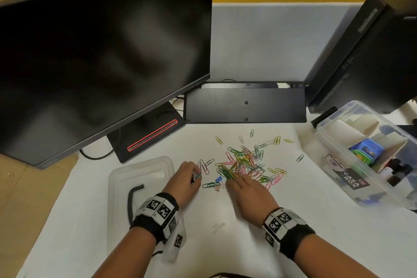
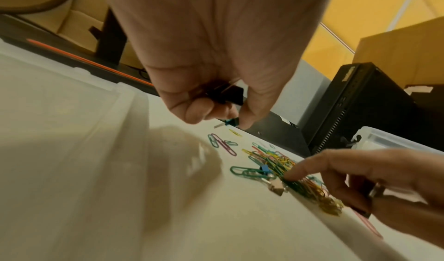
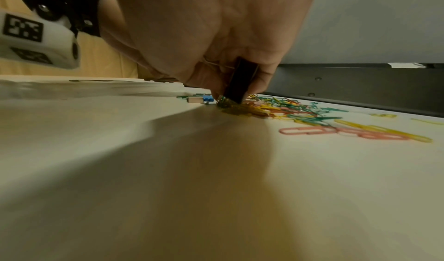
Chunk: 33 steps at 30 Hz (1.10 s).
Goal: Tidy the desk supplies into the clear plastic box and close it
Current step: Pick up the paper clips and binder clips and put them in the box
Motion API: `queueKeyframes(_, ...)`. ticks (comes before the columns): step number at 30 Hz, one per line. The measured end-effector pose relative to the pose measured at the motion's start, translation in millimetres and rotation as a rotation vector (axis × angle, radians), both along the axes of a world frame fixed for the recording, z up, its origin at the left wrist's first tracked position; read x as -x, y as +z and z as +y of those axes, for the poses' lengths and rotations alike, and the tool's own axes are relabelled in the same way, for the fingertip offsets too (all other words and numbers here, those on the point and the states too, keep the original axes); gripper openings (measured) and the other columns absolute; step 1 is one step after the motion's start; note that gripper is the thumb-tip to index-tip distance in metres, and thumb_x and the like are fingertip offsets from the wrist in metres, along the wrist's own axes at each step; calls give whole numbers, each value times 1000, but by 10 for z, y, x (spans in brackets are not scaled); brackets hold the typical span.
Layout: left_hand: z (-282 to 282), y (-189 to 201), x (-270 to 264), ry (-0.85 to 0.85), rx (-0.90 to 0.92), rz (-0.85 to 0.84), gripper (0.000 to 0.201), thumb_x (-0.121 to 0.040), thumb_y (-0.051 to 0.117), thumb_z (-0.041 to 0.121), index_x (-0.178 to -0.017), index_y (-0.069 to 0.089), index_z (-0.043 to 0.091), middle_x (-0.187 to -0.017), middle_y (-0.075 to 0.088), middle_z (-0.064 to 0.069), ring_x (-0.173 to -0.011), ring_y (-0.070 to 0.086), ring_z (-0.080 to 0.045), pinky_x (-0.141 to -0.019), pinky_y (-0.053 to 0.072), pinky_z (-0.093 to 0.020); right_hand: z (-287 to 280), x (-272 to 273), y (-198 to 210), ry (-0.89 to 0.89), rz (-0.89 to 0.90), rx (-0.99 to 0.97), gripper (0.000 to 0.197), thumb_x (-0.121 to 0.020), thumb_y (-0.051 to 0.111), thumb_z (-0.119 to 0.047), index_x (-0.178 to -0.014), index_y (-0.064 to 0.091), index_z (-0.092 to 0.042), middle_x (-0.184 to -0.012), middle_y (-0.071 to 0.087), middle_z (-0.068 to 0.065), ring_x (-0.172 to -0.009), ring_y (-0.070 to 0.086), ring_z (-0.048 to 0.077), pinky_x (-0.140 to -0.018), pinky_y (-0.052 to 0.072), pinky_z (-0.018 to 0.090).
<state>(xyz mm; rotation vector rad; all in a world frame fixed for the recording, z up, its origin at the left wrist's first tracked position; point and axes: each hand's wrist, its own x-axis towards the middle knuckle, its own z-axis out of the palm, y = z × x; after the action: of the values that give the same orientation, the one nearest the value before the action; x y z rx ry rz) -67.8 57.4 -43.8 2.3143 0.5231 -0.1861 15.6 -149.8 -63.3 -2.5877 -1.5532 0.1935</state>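
Left hand: our left hand [image 1: 184, 181] hovers just above the desk [image 1: 225, 244], near its front, fingers curled. In the left wrist view they grip a black binder clip [image 2: 227, 94] against the palm and pinch a small blue clip [image 2: 229, 121] at the fingertips.
Right hand: our right hand [image 1: 250, 194] rests low on the near edge of the paper clips [image 1: 244, 162]. In the right wrist view its curled fingers grip a black binder clip [image 3: 241, 80], standing nearly upright, lower edge down in the clips.
Lid: a clear lid [image 1: 137, 178] lies flat at the left, partly under our left wrist, its long axis running near to far.
Loose clips: between our hands lie a blue binder clip [image 1: 218, 179] and a tan one [image 1: 217, 188], just beside a green paper clip [image 1: 209, 185].
Paper clips: a mixed heap of green, yellow, pink and white, densest just beyond our right fingertips. Strays scatter outward, pointing every way, thinning toward the keyboard [image 1: 246, 106].
Box: the clear box [image 1: 338, 142] sits open at the right edge, well apart from the heap, its long axis slanting from near right to far left. Cardboard dividers split it into compartments. One holds a blue tin [image 1: 366, 149]; dark items sit nearer us, too small to tell.
Beyond: the keyboard stands on edge, underside toward us; a dark monitor [image 1: 101, 63] at far left, a black computer [image 1: 361, 56] at far right.
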Motion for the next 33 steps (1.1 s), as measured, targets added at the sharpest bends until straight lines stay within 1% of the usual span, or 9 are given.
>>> queueKeyframes(3, 10, 17, 17, 26, 36, 8, 12, -95, 48, 22, -106, 48, 17, -111, 40, 1, -89, 57, -17, -86, 48, -30, -78, -25, 7, -96, -1, -7, 44, -63, 70, -16, -107, 67, -15, -90, 68, -3, -80, 60, 18, -65, 51, 24)
queueKeyframes(5, 8, 14, 17, 32, 46, 2, 13, -95, 48, 20, -106, 48, 15, -112, 38, 2, -90, 56, -16, -88, 48, -29, -81, -33, 49, -168, 28, 0, 44, -71, 64, -19, -115, 63, -14, -98, 68, 0, -88, 60, 20, -71, 52, 27)
queueKeyframes(9, -22, 12, 4, 25, 89, -14, 11, -94, 48, 20, -104, 50, 15, -88, 49, 3, -67, 46, -8, -65, 40, -20, 60, -72, 201, -232, 232, -21, 48, -87, 46, -24, -135, 45, -19, -119, 60, 1, -109, 52, 21, -83, 46, 32)
queueKeyframes(14, -143, 5, 26, -104, 95, 17, 6, -91, 47, 17, -97, 47, 17, -86, 48, 1, -66, 44, -12, -67, 42, -28, 341, -169, 169, -188, 238, 66, 29, -95, 40, -33, -121, 46, -25, -104, 62, 4, -99, 55, 25, -71, 47, 33)
queueKeyframes(18, -224, -35, 64, -226, 38, 43, 6, -91, 45, 14, -96, 43, 17, -93, 42, 2, -68, 43, -15, -70, 43, -34, 387, -188, 80, -134, 209, 114, 22, -96, 41, -33, -113, 49, -23, -107, 63, 1, -101, 54, 25, -73, 49, 35)
queueKeyframes(23, -98, -88, 64, -126, -47, 45, 5, -93, 41, 13, -97, 43, 16, -103, 43, -2, -74, 45, -14, -67, 35, -23, 326, -151, 18, -149, 247, 110, 20, -96, 42, -32, -109, 47, -17, -108, 59, 4, -95, 54, 24, -72, 49, 34)
queueKeyframes(27, -28, -40, 59, -62, -46, 32, 8, -92, 43, 17, -100, 43, 15, -105, 44, -2, -76, 51, -18, -70, 43, -28, 282, -81, -13, -148, 272, 91, 22, -97, 42, -32, -106, 49, -14, -110, 53, 3, -96, 53, 23, -66, 40, 29)
queueKeyframes(30, -99, -28, 39, -163, -70, 39, 10, -91, 43, 17, -101, 43, 19, -107, 42, 0, -74, 51, -18, -71, 44, -30, 243, -42, -28, -158, 290, 85, 21, -97, 40, -32, -105, 49, -13, -110, 50, 3, -94, 53, 24, -66, 40, 30)
queueKeyframes(33, -202, -65, -10, -316, -159, 90, 28, -90, 41, 13, -117, 45, 17, -117, 40, -4, -82, 54, -25, -76, 45, -35, 210, -16, -15, -142, 290, 72, 19, -96, 42, -28, -107, 48, -13, -110, 49, 5, -93, 53, 25, -66, 41, 31)
